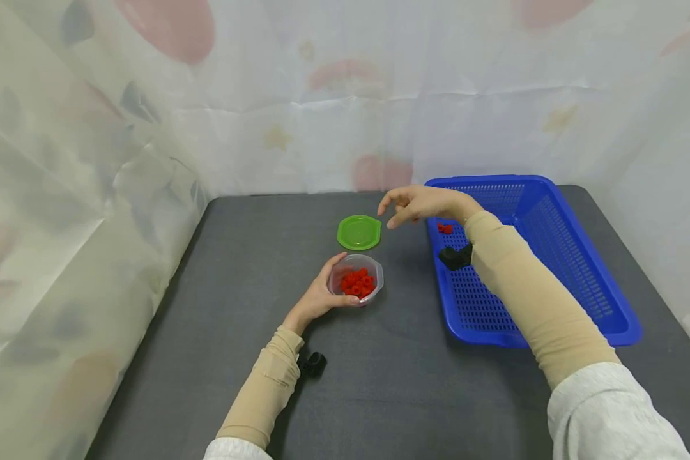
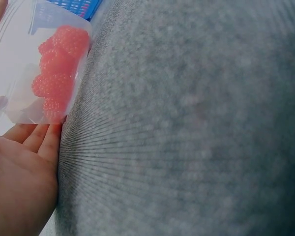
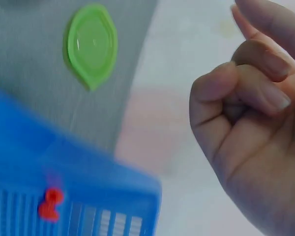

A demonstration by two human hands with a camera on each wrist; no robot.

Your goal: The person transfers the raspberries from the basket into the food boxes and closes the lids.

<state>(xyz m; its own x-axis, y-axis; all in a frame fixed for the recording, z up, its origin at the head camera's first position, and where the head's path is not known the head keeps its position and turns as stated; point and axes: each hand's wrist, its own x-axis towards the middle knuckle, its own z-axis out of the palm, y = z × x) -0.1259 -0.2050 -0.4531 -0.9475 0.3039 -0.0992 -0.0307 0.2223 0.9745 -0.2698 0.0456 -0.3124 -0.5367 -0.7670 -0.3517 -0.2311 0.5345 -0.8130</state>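
My left hand grips a small clear plastic container, thumb on the near side and fingers around the far side. Inside lie several red raspberries, also visible through the wall of the tub in the left wrist view. Past the container lies a green lid, flat on the table. My right hand hovers beside the lid, near the left rim of a blue basket. Nothing is between its thumb and index finger, which stand apart; the other fingers curl loosely inward.
A couple of red raspberries lie in the basket at its left side, beneath the right wrist. The dark grey table meets a hanging patterned sheet at the back, with more sheeting at both sides.
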